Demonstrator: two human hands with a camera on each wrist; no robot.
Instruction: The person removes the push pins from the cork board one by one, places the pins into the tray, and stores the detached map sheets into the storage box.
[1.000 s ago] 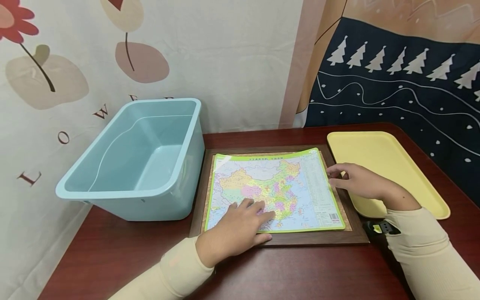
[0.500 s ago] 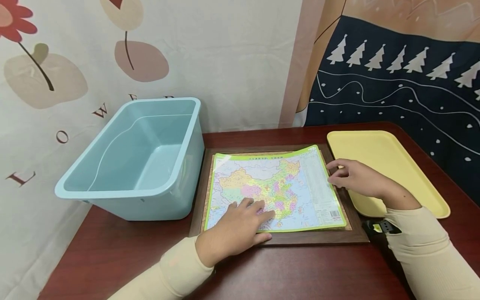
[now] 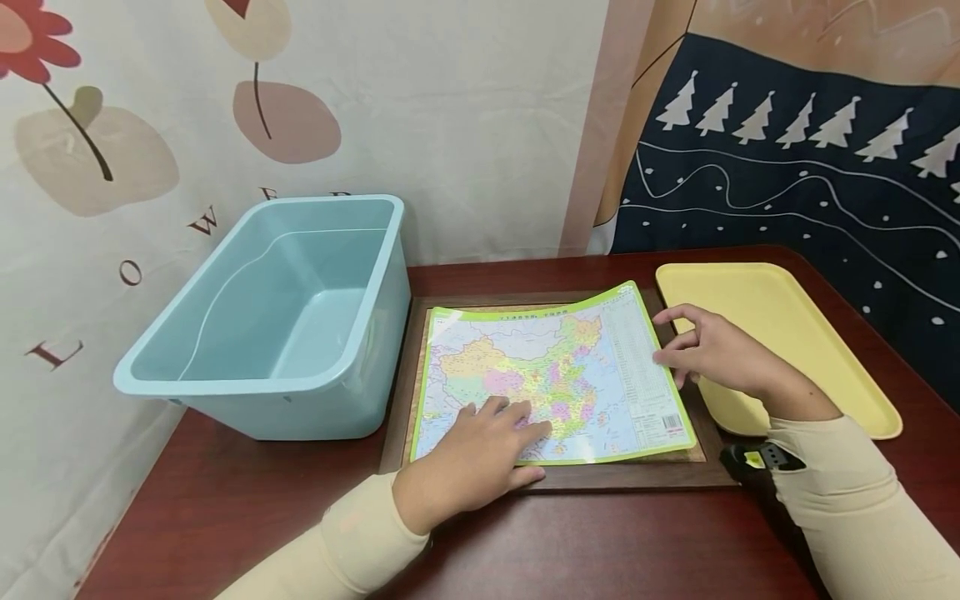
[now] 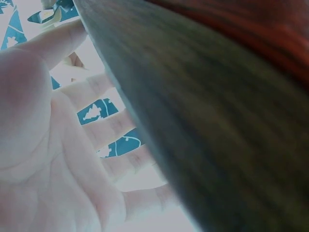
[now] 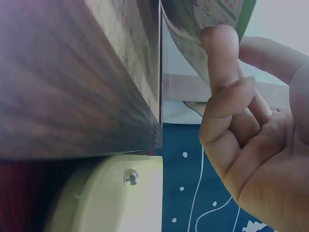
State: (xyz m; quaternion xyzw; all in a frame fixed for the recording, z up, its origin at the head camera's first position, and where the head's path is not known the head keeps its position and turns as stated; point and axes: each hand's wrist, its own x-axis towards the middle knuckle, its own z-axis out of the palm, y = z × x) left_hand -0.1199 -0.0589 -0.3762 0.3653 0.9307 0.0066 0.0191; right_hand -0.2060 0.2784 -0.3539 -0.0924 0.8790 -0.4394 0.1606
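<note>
A map sheet (image 3: 525, 375) with a green border lies over a cork board (image 3: 701, 452) in a brown wooden frame (image 3: 645, 477). Its right side curves up off the board, the far right corner highest. My right hand (image 3: 716, 354) pinches that right edge between thumb and fingers; in the right wrist view the lifted map (image 5: 224, 12) shows between the fingertip (image 5: 224, 41) and the thumb. Spread fingers of my left hand (image 3: 476, 458) rest on the map's lower middle, its thumb over the frame's near edge. The left wrist view shows that open palm (image 4: 58, 159) beside the frame.
To the left stands a deep light-blue tub (image 3: 345, 375), close against the frame's left side. A yellow tray (image 3: 787, 325) lies to the right, partly under my right forearm. Behind the dark red table (image 3: 600, 542) hang printed cloths (image 3: 480, 125).
The map's right side has risen and bends more, its far right corner higher than before. My right hand has moved slightly up with it. The left hand stays in place.
</note>
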